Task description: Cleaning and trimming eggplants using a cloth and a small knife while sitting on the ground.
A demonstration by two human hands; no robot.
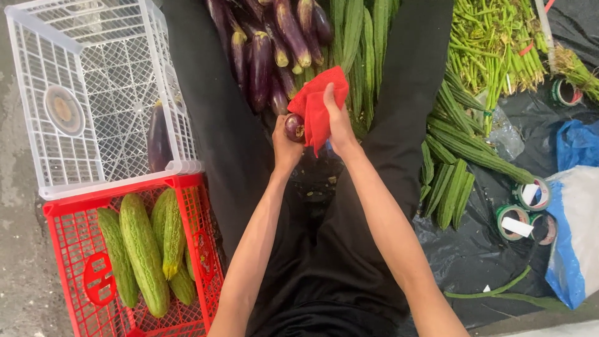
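Fingers of the left hand (286, 146) wrap around a purple eggplant (294, 126), gripping it near its rounded end. Just beside it, the right hand (340, 125) clamps a red cloth (317, 103) against the eggplant, between the person's black-clad legs. More long eggplants (268, 43) and ridged gourds (359, 37) lie piled ahead. To the left, a white plastic crate (37, 112) holds one eggplant, and a red crate (68, 262) holds bitter gourds (145, 253).
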